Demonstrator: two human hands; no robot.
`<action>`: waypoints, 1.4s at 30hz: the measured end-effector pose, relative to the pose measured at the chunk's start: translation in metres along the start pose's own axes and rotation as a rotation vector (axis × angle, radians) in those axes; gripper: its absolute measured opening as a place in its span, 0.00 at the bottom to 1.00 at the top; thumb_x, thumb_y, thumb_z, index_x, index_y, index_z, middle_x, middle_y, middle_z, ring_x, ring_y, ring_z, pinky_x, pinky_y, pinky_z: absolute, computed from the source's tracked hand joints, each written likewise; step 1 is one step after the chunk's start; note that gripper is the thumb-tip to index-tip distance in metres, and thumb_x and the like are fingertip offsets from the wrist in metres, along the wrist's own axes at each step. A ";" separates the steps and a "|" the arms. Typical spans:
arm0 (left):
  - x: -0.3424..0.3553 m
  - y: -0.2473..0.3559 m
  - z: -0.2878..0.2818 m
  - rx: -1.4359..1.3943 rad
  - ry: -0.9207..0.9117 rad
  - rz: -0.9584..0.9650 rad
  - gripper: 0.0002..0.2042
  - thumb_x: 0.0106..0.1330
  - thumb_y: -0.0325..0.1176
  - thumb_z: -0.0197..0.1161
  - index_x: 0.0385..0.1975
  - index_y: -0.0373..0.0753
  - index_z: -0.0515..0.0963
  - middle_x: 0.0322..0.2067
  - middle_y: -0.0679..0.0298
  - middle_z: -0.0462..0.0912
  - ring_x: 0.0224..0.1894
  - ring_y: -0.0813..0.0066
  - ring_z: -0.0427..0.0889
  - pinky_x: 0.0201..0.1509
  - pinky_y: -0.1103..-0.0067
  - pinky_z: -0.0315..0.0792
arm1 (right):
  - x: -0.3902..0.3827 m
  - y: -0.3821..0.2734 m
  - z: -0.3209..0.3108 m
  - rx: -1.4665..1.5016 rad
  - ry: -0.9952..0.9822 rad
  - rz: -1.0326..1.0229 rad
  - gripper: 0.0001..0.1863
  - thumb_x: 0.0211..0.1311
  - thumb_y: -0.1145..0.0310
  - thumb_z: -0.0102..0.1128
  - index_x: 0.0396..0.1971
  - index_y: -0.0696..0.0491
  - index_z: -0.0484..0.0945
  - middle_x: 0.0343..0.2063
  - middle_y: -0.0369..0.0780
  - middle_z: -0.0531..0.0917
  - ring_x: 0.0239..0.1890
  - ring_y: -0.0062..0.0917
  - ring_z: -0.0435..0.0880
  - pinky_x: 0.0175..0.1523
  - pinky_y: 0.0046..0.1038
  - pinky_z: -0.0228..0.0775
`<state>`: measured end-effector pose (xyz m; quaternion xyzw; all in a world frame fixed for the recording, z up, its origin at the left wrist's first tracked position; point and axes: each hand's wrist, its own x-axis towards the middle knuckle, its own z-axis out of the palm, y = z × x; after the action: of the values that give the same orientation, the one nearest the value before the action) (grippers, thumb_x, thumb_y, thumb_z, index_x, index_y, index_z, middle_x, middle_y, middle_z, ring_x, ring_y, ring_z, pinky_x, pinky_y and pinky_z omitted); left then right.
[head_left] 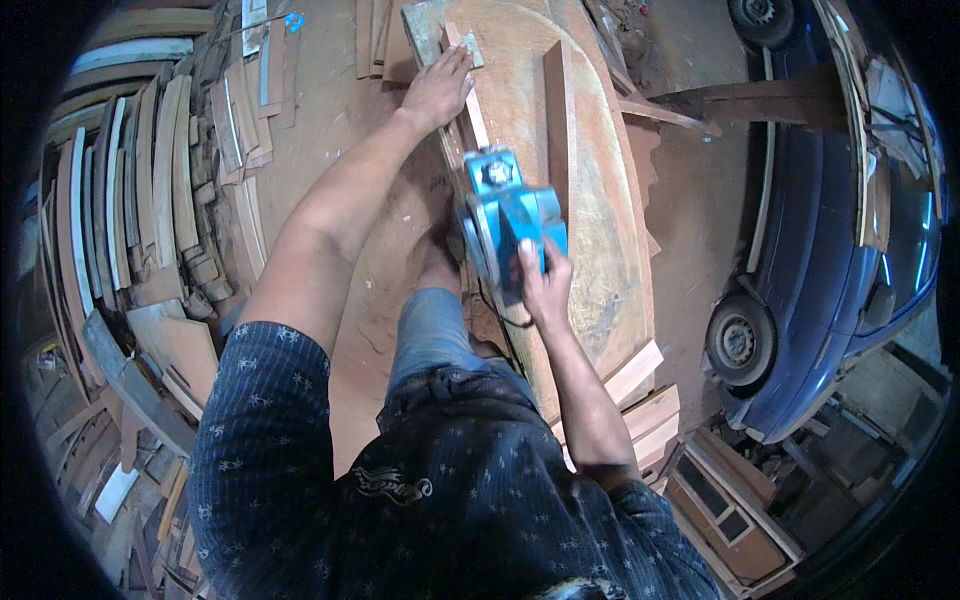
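Note:
My right hand (545, 280) grips a blue electric hand planer (505, 215), which sits over a narrow wooden strip (476, 122) along the left edge of a large worn wooden bench top (610, 260). My left hand (437, 92) lies at the far end of the strip, ahead of the planer, fingers bent over the wood beside a small pale block (472, 52). A longer loose piece of wood (558, 120) lies on the bench to the right of the strip. A dark cord loops below the planer.
Stacked boards and offcuts (150, 200) fill the left side. Cut pieces (645, 420) lie at the bench's lower right. A blue vehicle (820, 230) with visible wheels stands along the right, near a wooden beam (740, 100). A framed wooden panel (725, 505) lies at lower right.

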<state>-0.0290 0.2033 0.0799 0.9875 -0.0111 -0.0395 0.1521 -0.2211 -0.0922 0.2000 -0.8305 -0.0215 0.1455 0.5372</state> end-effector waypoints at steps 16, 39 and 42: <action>0.013 -0.038 0.013 -0.055 0.117 0.122 0.28 0.78 0.45 0.50 0.73 0.37 0.63 0.75 0.57 0.60 0.76 0.58 0.60 0.79 0.68 0.56 | -0.060 0.003 -0.031 0.056 -0.031 0.252 0.22 0.70 0.58 0.64 0.51 0.62 0.80 0.36 0.40 0.84 0.40 0.23 0.80 0.48 0.29 0.73; 0.008 -0.023 0.000 -0.105 0.076 0.074 0.27 0.79 0.45 0.49 0.73 0.39 0.63 0.75 0.56 0.60 0.77 0.60 0.57 0.80 0.67 0.55 | -0.047 0.019 -0.013 0.065 0.002 0.093 0.20 0.73 0.54 0.60 0.39 0.60 0.81 0.24 0.37 0.81 0.28 0.20 0.77 0.35 0.28 0.70; 0.004 -0.034 0.007 -0.142 0.114 0.074 0.27 0.79 0.44 0.50 0.73 0.38 0.63 0.75 0.53 0.61 0.77 0.58 0.57 0.81 0.67 0.54 | 0.005 -0.008 0.009 0.094 -0.049 0.073 0.22 0.76 0.50 0.56 0.31 0.55 0.76 0.21 0.34 0.78 0.21 0.17 0.76 0.27 0.23 0.69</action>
<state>-0.0250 0.2336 0.0628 0.9738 -0.0358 0.0219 0.2233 -0.2180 -0.0798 0.2030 -0.8009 0.0024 0.1861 0.5692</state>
